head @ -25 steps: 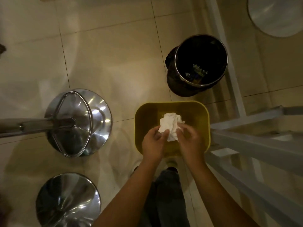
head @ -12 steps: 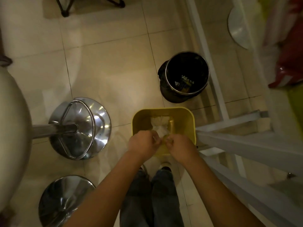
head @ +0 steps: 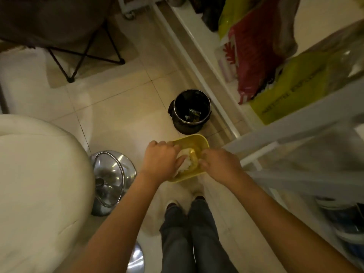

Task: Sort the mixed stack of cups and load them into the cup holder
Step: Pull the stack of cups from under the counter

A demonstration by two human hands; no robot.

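Note:
A yellow plastic tub [head: 199, 140] is held low in front of me, above the tiled floor. A crumpled white cloth [head: 185, 163] lies inside it, against a yellow ridge in the tub. My left hand [head: 160, 160] is closed on the cloth at the tub's left side. My right hand [head: 219, 164] curls its fingers over the tub's right rim. No cups and no cup holder show in this view.
A black waste bin [head: 190, 112] stands just beyond the tub. A chrome stool base [head: 113, 178] and a white padded seat [head: 39, 184] are on the left. A white shelf rack [head: 295, 123] with red and yellow-green bags [head: 258, 56] fills the right.
The cloth went from being held above the tub by both hands to being pressed inside it. My view lifted and widened, bringing the shelf rack and the white seat in.

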